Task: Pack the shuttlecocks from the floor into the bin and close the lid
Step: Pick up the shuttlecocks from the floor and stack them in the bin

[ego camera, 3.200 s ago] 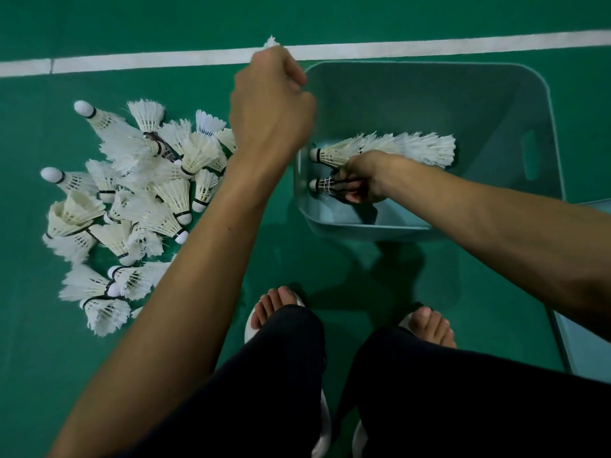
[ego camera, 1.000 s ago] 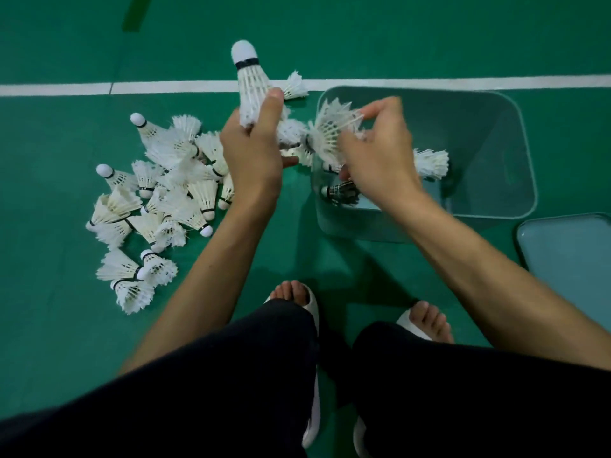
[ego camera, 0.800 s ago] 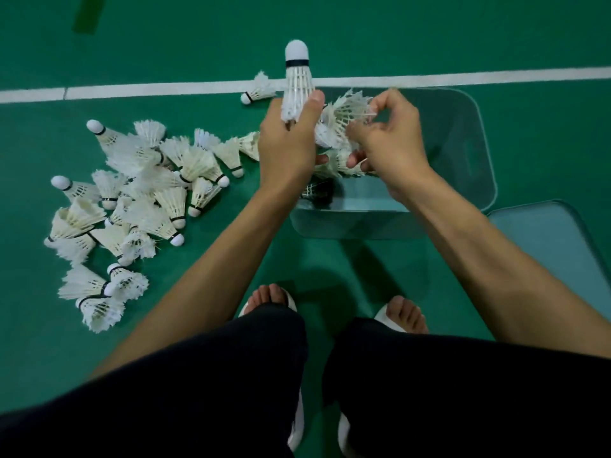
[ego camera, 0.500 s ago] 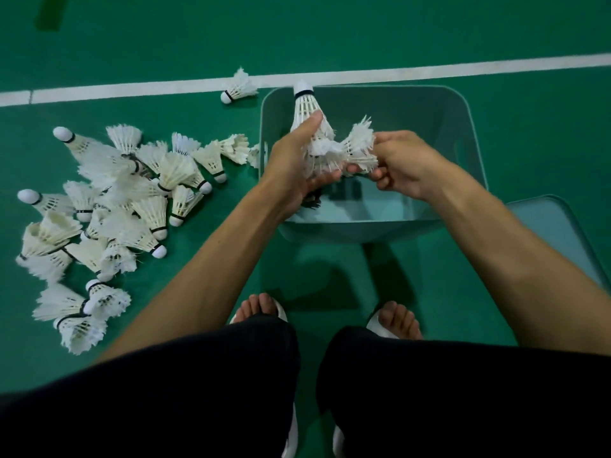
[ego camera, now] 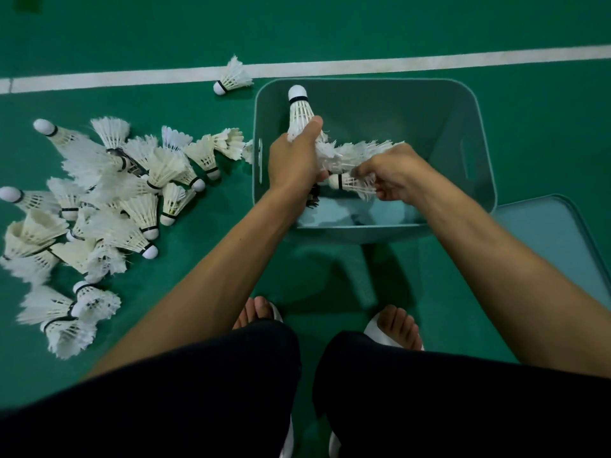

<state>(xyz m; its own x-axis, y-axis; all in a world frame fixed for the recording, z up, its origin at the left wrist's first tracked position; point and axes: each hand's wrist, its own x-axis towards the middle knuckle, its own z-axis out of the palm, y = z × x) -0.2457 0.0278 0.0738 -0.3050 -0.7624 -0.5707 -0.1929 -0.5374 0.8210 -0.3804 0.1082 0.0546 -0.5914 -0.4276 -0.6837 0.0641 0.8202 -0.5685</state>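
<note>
A grey-green plastic bin [ego camera: 476,133] stands open on the green floor. Inside it my left hand [ego camera: 292,161] grips a stack of nested white shuttlecocks [ego camera: 301,115], its cork end pointing away from me. Beside it my right hand [ego camera: 395,175] pinches the feathers of another shuttlecock [ego camera: 348,183] low in the bin. More shuttlecocks [ego camera: 367,150] lie behind my hands in the bin. A heap of several loose shuttlecocks [ego camera: 109,200] lies on the floor left of the bin. The lid [ego camera: 555,239] lies flat on the floor at the right.
One stray shuttlecock [ego camera: 233,77] lies on the white court line [ego camera: 429,62] behind the bin's left corner. My two feet in white sandals [ego camera: 393,325] stand just in front of the bin, and my dark trousers fill the bottom of the view.
Both hands came down from above the bin's rim into the bin, bringing the shuttlecock stack and the single shuttlecock with them. The view has shifted slightly right.
</note>
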